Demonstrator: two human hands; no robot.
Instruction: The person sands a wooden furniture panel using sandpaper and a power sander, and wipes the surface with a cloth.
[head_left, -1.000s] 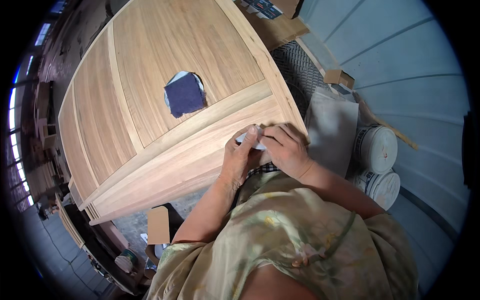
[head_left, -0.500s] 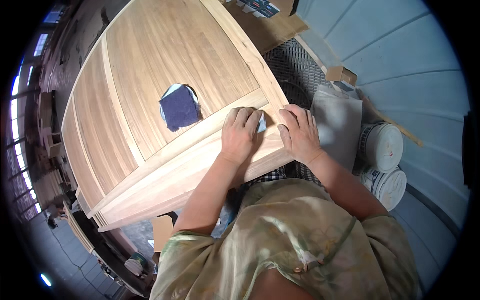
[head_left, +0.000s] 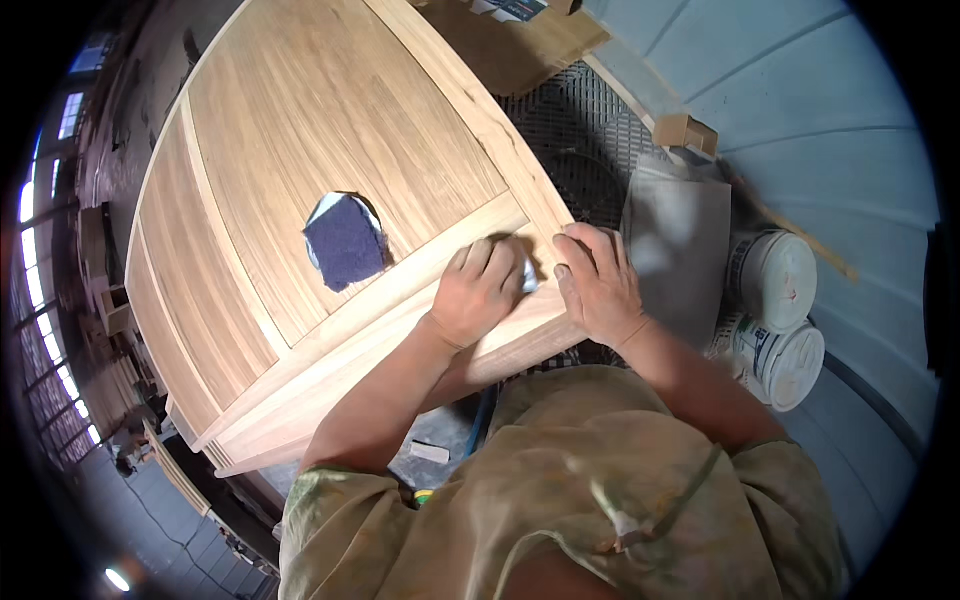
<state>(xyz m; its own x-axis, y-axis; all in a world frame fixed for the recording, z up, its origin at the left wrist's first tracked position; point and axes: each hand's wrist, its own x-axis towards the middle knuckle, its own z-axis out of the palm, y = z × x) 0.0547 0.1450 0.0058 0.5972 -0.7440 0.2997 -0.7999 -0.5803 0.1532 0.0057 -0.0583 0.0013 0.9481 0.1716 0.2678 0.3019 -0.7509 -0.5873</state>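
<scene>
On the near corner of a large framed pale-wood panel (head_left: pixel 290 110), the left hand (head_left: pixel 474 295)'s grip is closed on a small whitish-blue pad (head_left: pixel 530 279); the right hand (head_left: pixel 604 288) touches the edge, its grip unclear. Farther lies a ragged square purple cloth (head_left: pixel 346 245).

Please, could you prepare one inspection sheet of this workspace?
Surface: pale wooden panel with framed sections.
Things in use: whitish piece; dark blue cloth over pale disc.
Clutter: two white buckets and small cardboard box, right side.
Hands: left hand, fingers curled over whitish piece; right hand at panel's edge.
Cables: thin dark line, lower left, possibly a cable.
Surroundings: bright windows, far left.
</scene>
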